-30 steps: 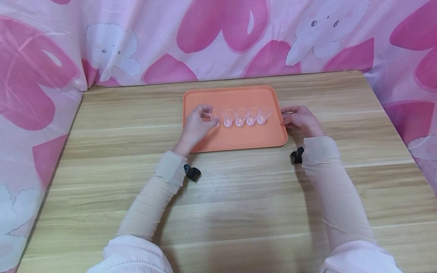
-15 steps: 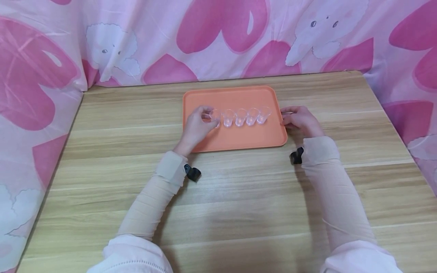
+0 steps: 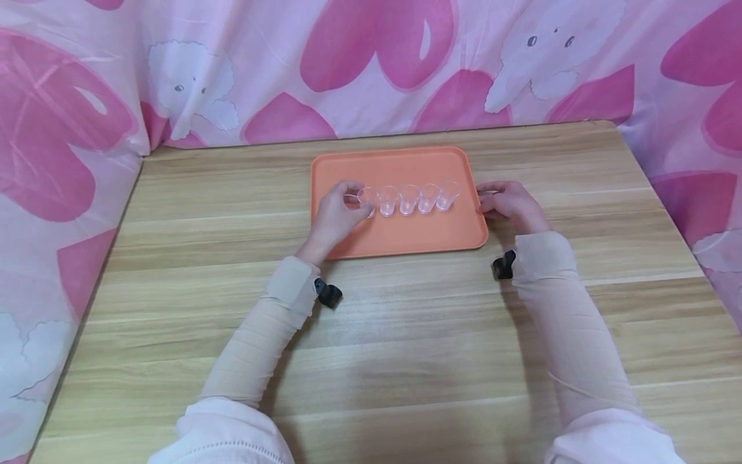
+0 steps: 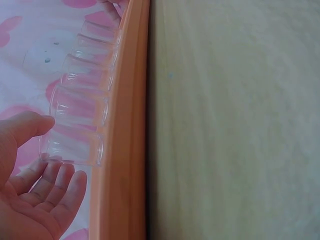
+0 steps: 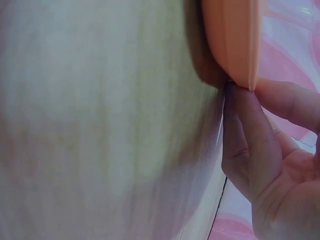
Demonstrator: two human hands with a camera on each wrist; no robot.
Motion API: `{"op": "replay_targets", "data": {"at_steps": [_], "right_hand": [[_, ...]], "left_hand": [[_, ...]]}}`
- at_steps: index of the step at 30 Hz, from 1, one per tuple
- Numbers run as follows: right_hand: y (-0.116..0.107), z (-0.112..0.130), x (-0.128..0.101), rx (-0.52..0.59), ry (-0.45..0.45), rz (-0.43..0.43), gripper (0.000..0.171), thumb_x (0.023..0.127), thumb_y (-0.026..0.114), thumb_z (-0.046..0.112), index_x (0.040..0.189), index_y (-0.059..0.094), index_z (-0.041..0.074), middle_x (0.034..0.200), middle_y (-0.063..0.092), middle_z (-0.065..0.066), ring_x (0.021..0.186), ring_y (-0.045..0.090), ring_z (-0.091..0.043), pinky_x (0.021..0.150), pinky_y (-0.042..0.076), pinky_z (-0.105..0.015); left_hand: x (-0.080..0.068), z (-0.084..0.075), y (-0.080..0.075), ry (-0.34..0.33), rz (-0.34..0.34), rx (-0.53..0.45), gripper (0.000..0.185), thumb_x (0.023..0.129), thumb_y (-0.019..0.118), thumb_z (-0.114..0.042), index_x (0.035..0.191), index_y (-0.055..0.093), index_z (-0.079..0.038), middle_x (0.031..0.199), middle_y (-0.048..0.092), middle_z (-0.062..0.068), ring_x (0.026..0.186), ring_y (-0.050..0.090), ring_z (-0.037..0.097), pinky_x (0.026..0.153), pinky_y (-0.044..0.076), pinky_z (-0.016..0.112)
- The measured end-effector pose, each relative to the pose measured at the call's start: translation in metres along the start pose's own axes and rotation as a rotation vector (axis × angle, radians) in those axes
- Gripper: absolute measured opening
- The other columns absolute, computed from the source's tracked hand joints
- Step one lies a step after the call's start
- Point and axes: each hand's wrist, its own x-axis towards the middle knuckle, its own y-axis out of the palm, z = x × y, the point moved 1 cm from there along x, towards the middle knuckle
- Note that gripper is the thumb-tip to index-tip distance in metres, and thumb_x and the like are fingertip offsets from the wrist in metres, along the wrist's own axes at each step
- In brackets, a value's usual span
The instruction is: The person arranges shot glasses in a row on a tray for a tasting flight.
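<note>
L hand [image 3: 336, 212] at end cup [image 3: 366, 198], R hand [image 3: 513, 205] steadying tray [image 3: 400, 238].
Head: five empty clear cups in a row on tray, on worktop [image 3: 406, 335]; L fingers curl round the leftmost, R fingers pinch tray edge. L wrist: thumb [image 4: 30, 127] touches cup rim, fingers [image 4: 60, 187] under it; best lift straight up, clear of neighbour. R wrist: fingers [image 5: 245, 130] clamp tray rim.

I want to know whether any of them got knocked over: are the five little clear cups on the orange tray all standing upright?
Yes, all upright. The five clear cups stand in a row on the orange tray, open rims up, none lying on its side.
</note>
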Motion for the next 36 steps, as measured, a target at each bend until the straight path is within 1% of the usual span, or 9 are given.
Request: {"op": "replay_targets", "data": {"at_steps": [5,13,15,18,21,28,31,34,36], "right_hand": [[0.001,0.0,0.0,-0.001,0.006,0.001,0.054,0.092,0.054,0.004,0.143,0.038,0.0,0.138,0.054,-0.014,0.074,0.062,0.007,0.072,0.053,-0.011],[0.0,0.001,0.001,-0.012,0.009,0.01,0.054,0.093,0.054,0.007,0.144,0.037,0.001,0.144,0.047,-0.021,0.075,0.062,0.008,0.08,0.055,-0.015],[0.0,0.0,0.001,-0.009,-0.005,0.008,0.054,0.093,0.054,0.007,0.144,0.037,0.001,0.139,0.052,-0.017,0.075,0.062,0.008,0.078,0.055,-0.014],[0.0,-0.001,0.001,0.009,-0.027,0.007,0.054,0.092,0.054,0.005,0.143,0.037,-0.001,0.123,0.063,-0.006,0.075,0.061,0.009,0.074,0.054,-0.012],[0.001,-0.002,0.001,0.025,-0.038,0.007,0.054,0.092,0.053,0.003,0.143,0.037,-0.002,0.115,0.064,0.0,0.076,0.061,0.009,0.073,0.053,-0.011],[0.001,-0.006,0.002,0.028,-0.019,0.006,0.056,0.093,0.053,0.007,0.146,0.035,0.001,0.135,0.053,-0.013,0.077,0.06,0.01,0.073,0.052,-0.009],[0.001,-0.006,-0.001,0.015,-0.039,0.0,0.055,0.095,0.051,0.011,0.146,0.033,0.0,0.139,0.049,-0.017,0.08,0.06,0.008,0.078,0.052,-0.011],[0.001,-0.004,-0.006,-0.043,-0.084,-0.082,0.053,0.098,0.047,0.022,0.145,0.036,0.0,0.138,0.049,-0.022,0.092,0.06,-0.003,0.088,0.05,-0.02],[-0.001,-0.001,-0.008,-0.083,-0.135,-0.182,0.053,0.099,0.042,0.029,0.144,0.037,0.0,0.137,0.05,-0.024,0.104,0.059,-0.016,0.095,0.049,-0.03]], "left_hand": [[0.0,0.001,0.0,0.001,0.0,-0.001,0.047,0.085,0.07,-0.015,0.127,0.052,-0.004,0.124,0.058,0.013,0.112,0.059,0.026,0.096,0.052,0.034],[-0.001,0.0,0.0,-0.001,0.011,-0.008,0.05,0.086,0.07,-0.014,0.13,0.05,-0.004,0.126,0.056,0.012,0.114,0.057,0.025,0.098,0.051,0.034],[-0.002,0.0,0.0,0.002,0.014,-0.002,0.053,0.085,0.07,-0.015,0.132,0.048,-0.005,0.128,0.055,0.012,0.116,0.055,0.025,0.099,0.05,0.034],[-0.004,-0.001,-0.001,0.027,0.001,0.001,0.055,0.085,0.07,-0.015,0.134,0.047,-0.004,0.131,0.053,0.013,0.119,0.053,0.026,0.102,0.048,0.035],[-0.005,-0.002,-0.004,0.062,-0.034,-0.015,0.055,0.087,0.068,-0.017,0.135,0.045,-0.001,0.135,0.051,0.016,0.123,0.05,0.029,0.105,0.046,0.038],[-0.009,-0.003,-0.027,0.063,-0.12,-0.009,0.056,0.093,0.06,-0.024,0.141,0.04,-0.003,0.142,0.046,0.018,0.129,0.045,0.032,0.109,0.041,0.04],[-0.009,-0.003,-0.04,0.055,-0.167,0.011,0.059,0.093,0.058,-0.027,0.143,0.038,-0.004,0.145,0.044,0.017,0.132,0.043,0.032,0.111,0.04,0.042],[-0.01,-0.002,-0.054,0.052,-0.218,0.065,0.062,0.093,0.057,-0.031,0.146,0.035,-0.006,0.148,0.04,0.015,0.136,0.039,0.031,0.115,0.035,0.043],[-0.01,-0.002,-0.062,0.057,-0.248,0.122,0.064,0.094,0.056,-0.033,0.147,0.033,-0.007,0.151,0.037,0.013,0.14,0.035,0.029,0.118,0.031,0.043]]}}
